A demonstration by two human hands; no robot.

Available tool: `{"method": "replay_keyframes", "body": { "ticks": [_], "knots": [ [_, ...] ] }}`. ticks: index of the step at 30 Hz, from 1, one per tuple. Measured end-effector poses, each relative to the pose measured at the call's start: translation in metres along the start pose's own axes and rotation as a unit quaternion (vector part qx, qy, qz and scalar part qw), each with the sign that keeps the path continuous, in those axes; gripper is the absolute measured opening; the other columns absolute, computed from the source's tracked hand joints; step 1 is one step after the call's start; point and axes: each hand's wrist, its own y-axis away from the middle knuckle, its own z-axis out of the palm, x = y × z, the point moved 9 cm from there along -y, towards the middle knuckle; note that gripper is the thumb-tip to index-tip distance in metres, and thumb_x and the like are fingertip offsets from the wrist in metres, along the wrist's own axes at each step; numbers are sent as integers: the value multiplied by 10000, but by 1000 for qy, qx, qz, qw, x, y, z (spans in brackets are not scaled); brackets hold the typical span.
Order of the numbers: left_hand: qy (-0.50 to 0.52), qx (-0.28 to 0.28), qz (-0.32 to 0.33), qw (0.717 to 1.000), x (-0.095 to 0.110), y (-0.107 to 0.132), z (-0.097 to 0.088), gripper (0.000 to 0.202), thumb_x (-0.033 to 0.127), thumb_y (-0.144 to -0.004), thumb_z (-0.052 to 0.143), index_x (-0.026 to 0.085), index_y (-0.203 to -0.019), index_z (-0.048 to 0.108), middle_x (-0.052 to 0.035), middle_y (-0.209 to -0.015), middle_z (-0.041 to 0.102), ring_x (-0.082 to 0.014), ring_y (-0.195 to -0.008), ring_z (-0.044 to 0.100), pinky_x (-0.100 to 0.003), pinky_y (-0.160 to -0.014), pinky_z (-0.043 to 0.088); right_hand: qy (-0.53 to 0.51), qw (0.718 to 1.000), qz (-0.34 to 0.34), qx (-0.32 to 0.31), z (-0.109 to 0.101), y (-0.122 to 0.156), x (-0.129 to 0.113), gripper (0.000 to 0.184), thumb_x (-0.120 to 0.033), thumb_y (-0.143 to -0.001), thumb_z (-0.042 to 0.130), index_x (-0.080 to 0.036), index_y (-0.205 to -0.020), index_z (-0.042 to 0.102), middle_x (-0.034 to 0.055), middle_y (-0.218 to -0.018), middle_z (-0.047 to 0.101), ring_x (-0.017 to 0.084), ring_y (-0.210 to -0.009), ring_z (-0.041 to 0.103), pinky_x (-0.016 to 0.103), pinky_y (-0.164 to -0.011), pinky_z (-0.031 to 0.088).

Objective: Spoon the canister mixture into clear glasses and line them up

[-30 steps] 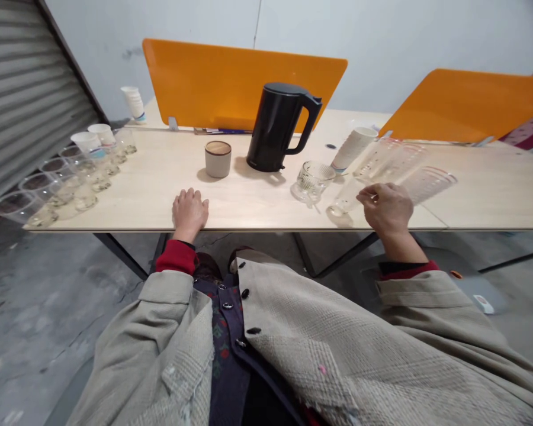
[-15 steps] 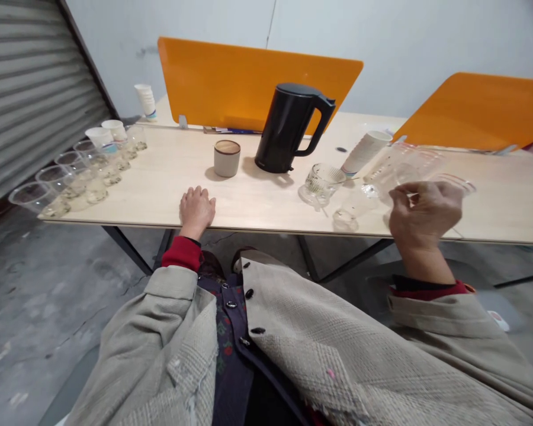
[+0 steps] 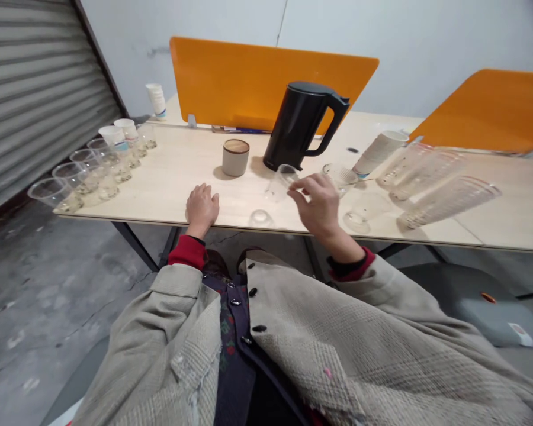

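My left hand [image 3: 202,206] rests palm down on the table [image 3: 173,177] near its front edge, fingers spread a little and holding nothing. Raised over the table, my right hand [image 3: 318,204] pinches a clear cup [image 3: 284,184] between thumb and fingers; the cup is blurred. Below it shows a clear round shape [image 3: 261,219], too faint to make out. Partly hidden behind my right hand is a glass vessel with a ribbed strainer [image 3: 341,173]. Another clear cup [image 3: 357,218] stands to the hand's right. A grey canister with a wooden lid [image 3: 236,158] sits between my hands, farther back.
A black kettle [image 3: 299,127] stands behind. On the right lean stacked paper cups [image 3: 381,152] and stacks of clear plastic cups [image 3: 448,201]. Rows of clear cups [image 3: 86,171] with dark bits inside line the left end. Orange dividers [image 3: 270,83] rise at the back.
My right hand has moved left from beside the stacked clear cups and now has a clear cup in its fingers. My left hand stays on the table. The view has shifted slightly.
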Motion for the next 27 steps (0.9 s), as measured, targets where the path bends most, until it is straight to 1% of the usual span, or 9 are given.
{"method": "replay_keyframes", "body": {
  "ticks": [2, 5, 7, 9, 11, 15, 17, 20, 27],
  "knots": [
    [25, 21, -6, 999, -5, -1, -2, 470, 289, -1046, 469, 133, -1438, 676, -172, -1630, 615, -344, -1559, 519, -525, -1308, 419, -23, 999, -21, -26, 30, -4, -14, 130, -270, -983, 629, -273, -874, 699, 70, -963, 721, 294, -974, 644, 456, -920, 536],
    [46, 47, -15, 998, -11, -3, -5, 482, 256, -1046, 438, 96, -1427, 685, -182, -1591, 648, -317, -1516, 569, -481, -1307, 430, -40, 996, -46, -58, 68, -10, -30, 160, -234, -1007, 607, -268, -891, 712, 79, -970, 727, 302, -1012, 635, 443, -906, 525],
    [52, 56, -20, 997, -14, -3, -5, 479, 239, -1048, 425, 94, -1418, 692, -181, -1568, 668, -303, -1492, 592, -465, -1306, 432, -41, 994, -59, -79, 88, -14, -38, 180, -224, -1024, 591, -271, -910, 722, 76, -970, 730, 298, -1009, 628, 429, -884, 514],
    [57, 60, -20, 996, -14, -3, -6, 466, 233, -1048, 431, 114, -1411, 697, -170, -1554, 681, -296, -1477, 605, -461, -1302, 439, -39, 993, -67, -92, 102, -18, -43, 197, -218, -1037, 579, -273, -924, 730, 74, -978, 732, 293, -1002, 619, 418, -868, 503],
    [61, 61, -17, 996, -14, -3, -6, 453, 228, -1048, 440, 127, -1404, 702, -163, -1541, 692, -295, -1464, 614, -462, -1295, 447, -35, 992, -69, -98, 113, -24, -46, 207, -212, -1043, 573, -268, -928, 736, 76, -986, 728, 290, -1003, 609, 411, -862, 490],
    [64, 63, -16, 996, -13, -1, -6, 440, 215, -1046, 452, 110, -1390, 706, -175, -1514, 708, -306, -1435, 634, -471, -1280, 462, -21, 990, -70, -122, 130, -34, -52, 215, -201, -1051, 567, -254, -959, 753, 87, -1018, 717, 288, -1032, 600, 402, -865, 475],
    [66, 64, -20, 996, -13, 1, -6, 436, 211, -1043, 463, 100, -1385, 710, -182, -1505, 713, -304, -1420, 643, -462, -1272, 469, -10, 988, -71, -136, 138, -37, -55, 220, -198, -1055, 562, -243, -979, 764, 96, -1030, 718, 292, -1044, 601, 402, -864, 470],
    [69, 73, -18, 995, -12, 2, -7, 417, 213, -1046, 475, 118, -1365, 726, -164, -1475, 735, -291, -1388, 663, -438, -1251, 486, 5, 987, -72, -146, 147, -39, -59, 232, -190, -1061, 554, -226, -1001, 775, 105, -1041, 727, 296, -1053, 608, 401, -861, 465],
    [64, 69, -19, 995, -10, 3, -8, 379, 187, -1040, 509, 142, -1327, 751, -146, -1425, 764, -291, -1338, 688, -424, -1214, 510, 13, 989, -74, -130, 160, -42, -58, 229, -165, -1041, 556, -217, -1003, 776, 116, -1051, 732, 300, -1083, 607, 406, -872, 483]
  ]
}}
